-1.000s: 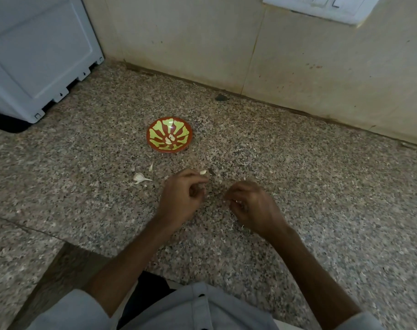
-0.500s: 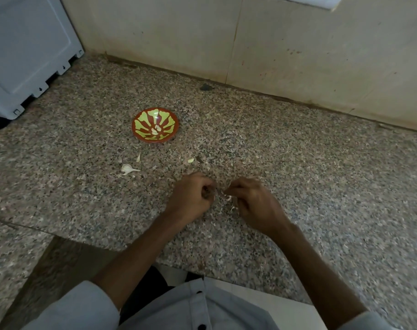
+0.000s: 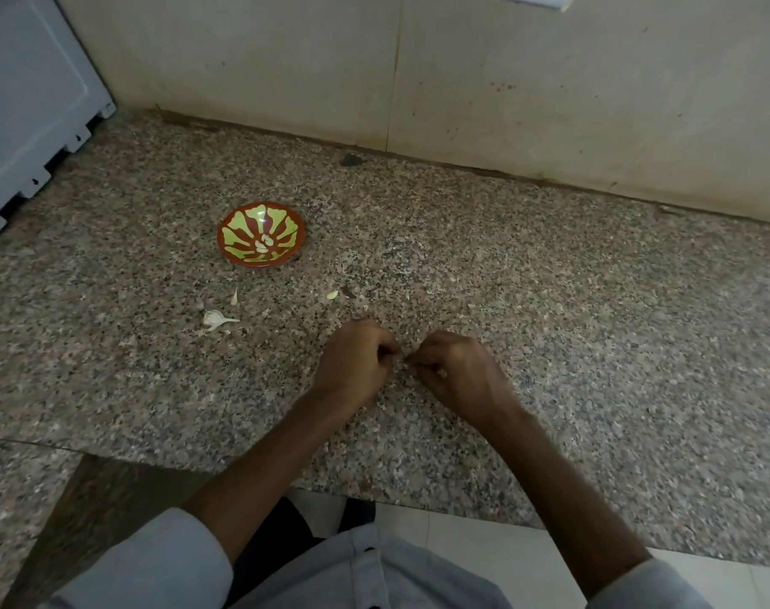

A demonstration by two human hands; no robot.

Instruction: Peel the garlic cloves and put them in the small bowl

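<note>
The left hand (image 3: 356, 362) and right hand (image 3: 457, 371) were at the centre of the frame, fingers curled, their fingertips meeting on a small pale garlic clove (image 3: 401, 356) pinched between them. Most of it was hidden, so its long axis could not be told. Both hands were low over the granite counter (image 3: 594, 323). Just above and left of the hands a loose clove (image 3: 332, 294) lay on the stone, its long axis running lower left to upper right. Further left lay a husk piece (image 3: 216, 319) with its thin tail pointing right, and above it a sliver (image 3: 235, 296) with its tip pointing up the frame. The small bowl (image 3: 260, 265) stood upright in the upper left of the counter, well apart from the hands, with pale peeled cloves (image 3: 263, 244) at its bottom. Only the loose clove lay near the line between hands and bowl. The counter's front edge ran along the lower frame, the tiled wall (image 3: 506, 81) closed the back, and a white appliance (image 3: 23, 103) occupied the upper left corner.
</note>
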